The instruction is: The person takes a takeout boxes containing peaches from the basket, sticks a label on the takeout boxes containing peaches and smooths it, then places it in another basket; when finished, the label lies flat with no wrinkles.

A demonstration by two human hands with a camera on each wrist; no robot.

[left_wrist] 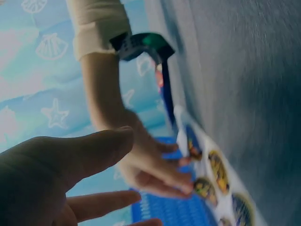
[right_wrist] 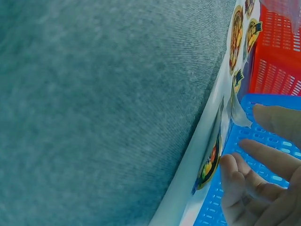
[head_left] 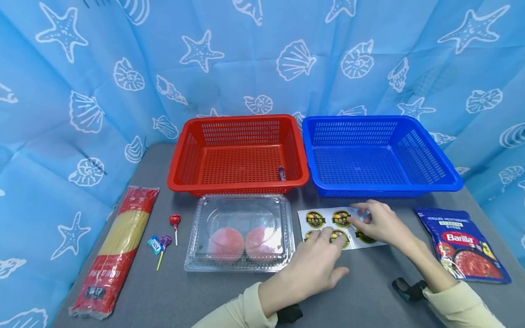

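Note:
A white sheet of round black-and-gold fruit stickers (head_left: pixel 315 219) lies on the table. The left hand (head_left: pixel 313 263) is over its front left part, with fingers extended and thumb apart; in the left wrist view nothing sits between that thumb and its fingers. Over the sheet's right part is the right hand (head_left: pixel 379 222), its thumb and forefinger spread. A raised, curling bit of the sticker sheet (right_wrist: pixel 239 110) shows near that thumb in the right wrist view. Left of the hands stands a clear lidded plastic box (head_left: pixel 239 212) holding two peach-like fruits (head_left: pixel 226 244).
Behind are a red basket (head_left: pixel 238 187) with a small purple-wrapped item (head_left: pixel 281 173) in it, and a blue basket (head_left: pixel 385 187). A Barilla pouch (head_left: pixel 463 246) lies right. Noodles (head_left: pixel 119 241), lollipops (head_left: pixel 174 219) and a blue-wrapped candy (head_left: pixel 155 245) lie left.

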